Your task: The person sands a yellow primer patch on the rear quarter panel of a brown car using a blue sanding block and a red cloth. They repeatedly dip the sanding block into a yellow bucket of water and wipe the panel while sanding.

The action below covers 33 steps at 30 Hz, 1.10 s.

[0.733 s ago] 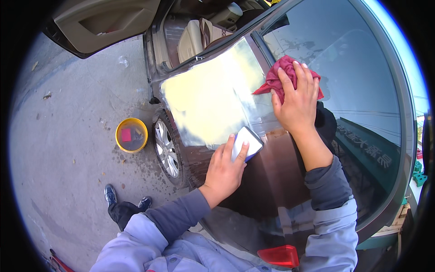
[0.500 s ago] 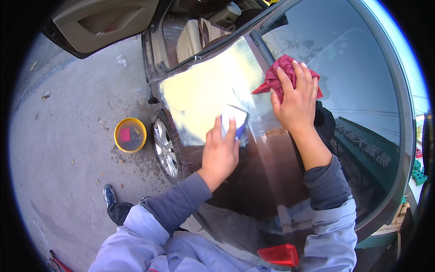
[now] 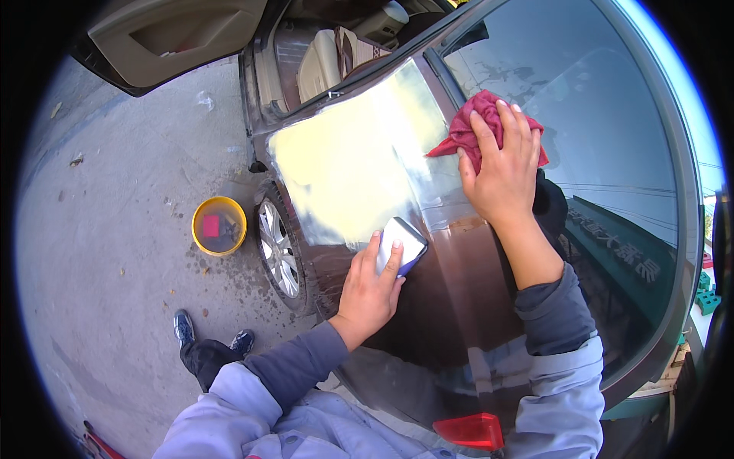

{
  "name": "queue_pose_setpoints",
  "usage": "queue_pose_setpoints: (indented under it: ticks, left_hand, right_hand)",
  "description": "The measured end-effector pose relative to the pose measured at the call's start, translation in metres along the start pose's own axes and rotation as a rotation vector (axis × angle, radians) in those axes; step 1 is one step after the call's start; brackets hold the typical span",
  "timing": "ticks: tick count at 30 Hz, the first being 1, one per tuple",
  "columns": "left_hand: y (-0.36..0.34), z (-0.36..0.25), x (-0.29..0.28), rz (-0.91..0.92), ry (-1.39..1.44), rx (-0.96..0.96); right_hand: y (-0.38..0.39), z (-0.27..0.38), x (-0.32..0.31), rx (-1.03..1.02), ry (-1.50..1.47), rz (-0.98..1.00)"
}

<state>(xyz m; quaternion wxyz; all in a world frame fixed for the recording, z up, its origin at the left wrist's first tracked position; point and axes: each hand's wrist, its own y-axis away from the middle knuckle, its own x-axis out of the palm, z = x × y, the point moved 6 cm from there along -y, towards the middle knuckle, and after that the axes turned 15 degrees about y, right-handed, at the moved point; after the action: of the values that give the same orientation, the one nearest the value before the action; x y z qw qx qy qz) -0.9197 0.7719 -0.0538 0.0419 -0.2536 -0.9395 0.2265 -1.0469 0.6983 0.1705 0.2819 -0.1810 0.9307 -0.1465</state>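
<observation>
My left hand (image 3: pixel 367 291) is closed round a sanding block (image 3: pixel 405 243) with a whitish top and a blue side. The block lies against the brown car panel (image 3: pixel 466 268), at the near lower edge of a pale yellow filler patch (image 3: pixel 344 176). To the right, my right hand (image 3: pixel 505 172) grips a bunched dark red cloth (image 3: pixel 470 134). Its fingers press the cloth onto the car by the lower edge of the rear window (image 3: pixel 604 130). My right palm covers part of the cloth.
A yellow-rimmed bucket (image 3: pixel 196 233) with water and a pink piece in it stands on the concrete ground (image 3: pixel 115 252), left of the wheel (image 3: pixel 277 249). An open car door (image 3: pixel 168 46) juts out at the far left. A red tail light (image 3: pixel 470 431) is near my body.
My left hand has drawn the sanding block toward me, off the middle of the patch to its near edge. The right hand and cloth have barely shifted. A second shoe now shows.
</observation>
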Motion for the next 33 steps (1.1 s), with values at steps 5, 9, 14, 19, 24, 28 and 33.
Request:
queue_pose_setpoints:
  ticks: [5,9,14,19,24,28,33]
  left_hand:
    - [-0.050,0.040,-0.036,-0.279,0.013,-0.102]
    - [-0.031,0.028,-0.018,-0.183,-0.007,-0.153]
    - [-0.021,0.030,-0.011,-0.086,0.061,-0.175]
    - [-0.109,0.114,-0.064,-0.293,0.156,-0.386]
    - [-0.038,0.058,-0.020,-0.167,0.000,-0.287]
    - [-0.033,0.067,-0.019,-0.147,0.051,-0.252]
    - [-0.119,0.182,-0.081,-0.251,0.193,-0.625]
  right_hand:
    - [0.001,0.000,0.000,-0.002,-0.008,-0.032]
    - [0.001,0.000,0.001,-0.001,0.006,-0.016]
    - [0.000,0.001,0.000,0.003,0.008,0.010]
    - [0.000,0.002,-0.001,-0.003,0.020,0.018]
    - [-0.002,0.002,0.000,-0.020,0.028,0.043]
    - [-0.003,0.003,-0.002,-0.036,0.019,0.048]
    - [-0.004,0.003,-0.003,-0.042,0.021,0.066]
